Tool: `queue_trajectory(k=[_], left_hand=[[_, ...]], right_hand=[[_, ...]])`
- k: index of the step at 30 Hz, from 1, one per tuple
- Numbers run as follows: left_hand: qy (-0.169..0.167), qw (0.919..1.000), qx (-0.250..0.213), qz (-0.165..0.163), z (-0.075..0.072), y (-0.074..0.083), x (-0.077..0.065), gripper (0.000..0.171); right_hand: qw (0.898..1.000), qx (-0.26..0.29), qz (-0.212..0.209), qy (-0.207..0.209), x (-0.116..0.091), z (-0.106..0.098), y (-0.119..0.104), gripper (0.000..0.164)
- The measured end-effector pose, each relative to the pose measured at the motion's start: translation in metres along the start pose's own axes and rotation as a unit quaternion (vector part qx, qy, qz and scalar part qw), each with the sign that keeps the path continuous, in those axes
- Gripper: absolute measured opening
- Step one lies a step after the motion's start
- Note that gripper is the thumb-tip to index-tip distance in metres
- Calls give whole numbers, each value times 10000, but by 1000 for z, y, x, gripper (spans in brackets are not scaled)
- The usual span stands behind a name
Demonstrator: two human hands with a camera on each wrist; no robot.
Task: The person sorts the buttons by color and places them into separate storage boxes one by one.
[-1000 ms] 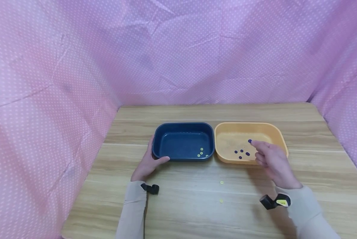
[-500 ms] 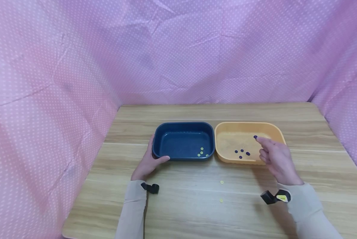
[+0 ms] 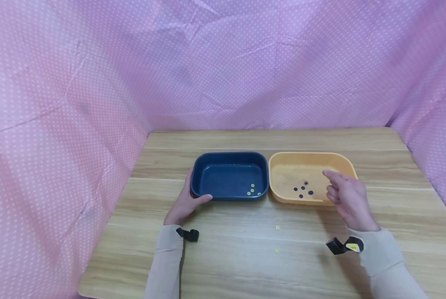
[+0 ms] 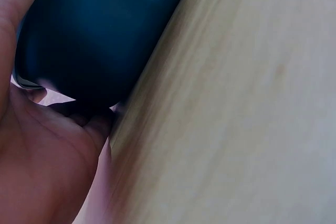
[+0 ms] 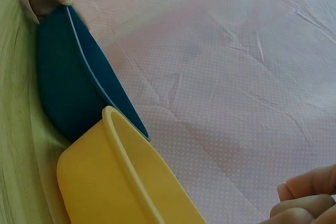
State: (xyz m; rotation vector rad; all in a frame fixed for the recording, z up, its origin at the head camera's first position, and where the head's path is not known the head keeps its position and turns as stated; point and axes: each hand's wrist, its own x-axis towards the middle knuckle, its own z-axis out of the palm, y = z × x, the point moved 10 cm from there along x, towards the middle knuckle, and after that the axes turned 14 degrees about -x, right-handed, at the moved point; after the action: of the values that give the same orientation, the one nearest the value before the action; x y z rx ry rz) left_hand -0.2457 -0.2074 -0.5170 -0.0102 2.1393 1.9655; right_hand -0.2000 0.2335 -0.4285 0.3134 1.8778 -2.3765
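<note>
My left hand (image 3: 187, 204) grips the left end of a dark blue bin (image 3: 230, 198), thumb over the near rim and fingers along its outer side. In the left wrist view the palm (image 4: 50, 153) is beside the bin wall. My right hand (image 3: 347, 197) hovers over the right part of an orange-yellow bin (image 3: 279, 195), its other fingers curled and the index finger and thumb together with nothing between them. Several dark blue buttons (image 3: 310, 192) lie in that bin; a small dark button (image 3: 306, 182) shows just behind them. Several yellow buttons (image 3: 252, 190) lie in the blue bin's near right corner.
Two yellow buttons, one nearer the bins (image 3: 277, 227) and one farther toward me (image 3: 276, 251), lie on the wooden table (image 3: 226, 257). Both bins stand end to end. A pink dotted cloth (image 3: 223, 74) hangs behind the table and at its sides.
My right hand moved slightly right and away from me, then let go of the dark blue button, which now shows lower and to the left over the yellow bin. My left hand stayed put.
</note>
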Motion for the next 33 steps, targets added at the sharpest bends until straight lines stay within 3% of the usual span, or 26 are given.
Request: queue_trajectory(k=[2,4,6,7,8,10,14,15,16,17,18,20,22,25,28,33], left_hand=[[-12,10000,-3,10,0,1,0,113],[-24,10000,-19,18,0,1,0,113],[-18,10000,-15,29,0,1,0,113],[-33,10000,-15,49,0,2,0,113],[-36,10000,-28,59,0,2,0,113],[-65,9999,-11,90,1,3,0,112],[-107,9999,-13,66,1,3,1,113],[-112,9999,-11,36,1,3,1,113],[-105,9999,-12,-27,2,3,0,113],[-114,9999,-8,-70,3,6,-1,112],[-121,9999,-3,-107,4,10,-4,111],[-98,9998,-8,-178,4,9,-4,111],[-91,9998,8,-194,4,8,-4,110],[-71,9999,-15,-122,1,0,0,112],[-71,10000,-20,-46,1,2,0,112],[-38,10000,-34,10,1,2,0,112]], right_hand=[[9997,-230,13,40,-1,0,1,10],[9951,-976,27,147,-3,0,1,13],[9736,-2275,-137,154,-6,6,0,20],[9530,-3009,-331,118,-8,12,-2,22],[9256,-3745,-559,18,-11,20,-2,22],[8599,-4947,-1203,-367,-18,45,-2,19],[7283,-6356,-2156,-1382,-38,95,19,9],[6999,-6575,-2294,-1586,-44,104,26,8],[6754,-6769,-2344,-1753,-48,111,33,4],[6528,-6949,-2381,-1851,-51,116,40,12],[6381,-7049,-2418,-1933,-53,120,46,20],[6176,-7176,-2510,-2016,-56,125,56,34],[6041,-7281,-2534,-2020,-56,127,64,42],[5803,-7488,-2567,-1914,-55,126,71,36],[5683,-7593,-2583,-1839,-55,127,75,28],[5341,-7704,-3048,-1684,-60,135,74,25]])
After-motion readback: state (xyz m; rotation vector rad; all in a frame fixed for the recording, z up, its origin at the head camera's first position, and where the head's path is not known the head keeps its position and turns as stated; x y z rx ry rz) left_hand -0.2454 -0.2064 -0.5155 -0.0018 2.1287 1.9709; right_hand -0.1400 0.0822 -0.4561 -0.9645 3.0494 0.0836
